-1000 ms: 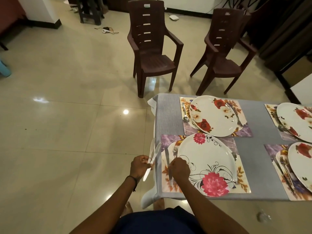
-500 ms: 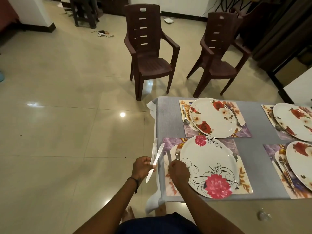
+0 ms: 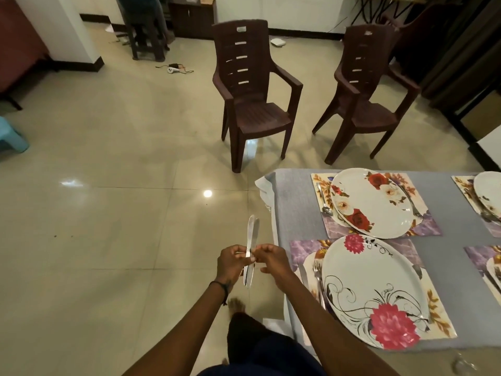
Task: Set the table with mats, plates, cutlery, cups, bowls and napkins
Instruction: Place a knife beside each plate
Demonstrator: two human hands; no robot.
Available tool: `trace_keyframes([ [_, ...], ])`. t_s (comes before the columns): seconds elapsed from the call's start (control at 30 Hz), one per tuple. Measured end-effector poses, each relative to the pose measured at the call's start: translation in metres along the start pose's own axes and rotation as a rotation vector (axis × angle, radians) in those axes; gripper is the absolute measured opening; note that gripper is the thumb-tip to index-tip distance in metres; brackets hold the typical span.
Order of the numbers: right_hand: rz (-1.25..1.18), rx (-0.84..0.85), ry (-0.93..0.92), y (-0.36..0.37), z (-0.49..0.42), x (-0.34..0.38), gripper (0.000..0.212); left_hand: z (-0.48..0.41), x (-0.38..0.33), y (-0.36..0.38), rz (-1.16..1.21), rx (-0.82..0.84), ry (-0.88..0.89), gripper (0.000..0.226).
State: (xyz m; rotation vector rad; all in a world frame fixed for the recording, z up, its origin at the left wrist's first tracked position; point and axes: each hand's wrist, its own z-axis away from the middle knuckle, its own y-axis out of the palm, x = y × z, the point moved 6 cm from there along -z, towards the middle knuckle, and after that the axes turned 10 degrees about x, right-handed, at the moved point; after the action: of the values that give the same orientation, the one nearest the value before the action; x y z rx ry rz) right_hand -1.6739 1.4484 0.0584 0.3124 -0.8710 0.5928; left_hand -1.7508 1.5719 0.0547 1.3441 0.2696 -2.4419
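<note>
The left hand [image 3: 232,263] is gripping the knives [image 3: 252,230] mid-length with curled fingers; the right hand [image 3: 272,260] is pinching them alongside.

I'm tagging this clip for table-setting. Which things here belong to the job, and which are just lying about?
Job: knives, held by left hand and right hand; plates; mats; fork; spoon; table.
Lying about: chairs; floor gadget with cable; blue stool.

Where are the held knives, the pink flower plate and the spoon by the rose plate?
held knives [image 3: 252,232], head view, on the upper blade part.
pink flower plate [image 3: 371,283], head view, on its white middle.
spoon [image 3: 327,210], head view, on its bowl.
</note>
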Motion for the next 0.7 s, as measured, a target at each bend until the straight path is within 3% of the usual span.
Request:
trace_keyframes([
  [0.1, -0.035, -0.043, 0.014, -0.001, -0.030, 0.012, 0.018, -0.030, -0.010, -0.012, -0.023, 0.025, -0.003, 0.020],
  [0.23, -0.099, -0.080, 0.020, -0.002, -0.074, 0.035, 0.011, -0.085, -0.029, -0.026, -0.078, 0.066, -0.013, 0.041],
  [0.47, -0.168, -0.222, 0.008, -0.044, -0.185, 0.131, 0.014, -0.227, -0.142, -0.026, -0.282, 0.205, 0.034, 0.015],
  [0.7, -0.296, -0.381, 0.022, -0.085, -0.273, 0.211, 0.011, -0.329, -0.229, -0.025, -0.331, 0.301, 0.048, 0.021],
])
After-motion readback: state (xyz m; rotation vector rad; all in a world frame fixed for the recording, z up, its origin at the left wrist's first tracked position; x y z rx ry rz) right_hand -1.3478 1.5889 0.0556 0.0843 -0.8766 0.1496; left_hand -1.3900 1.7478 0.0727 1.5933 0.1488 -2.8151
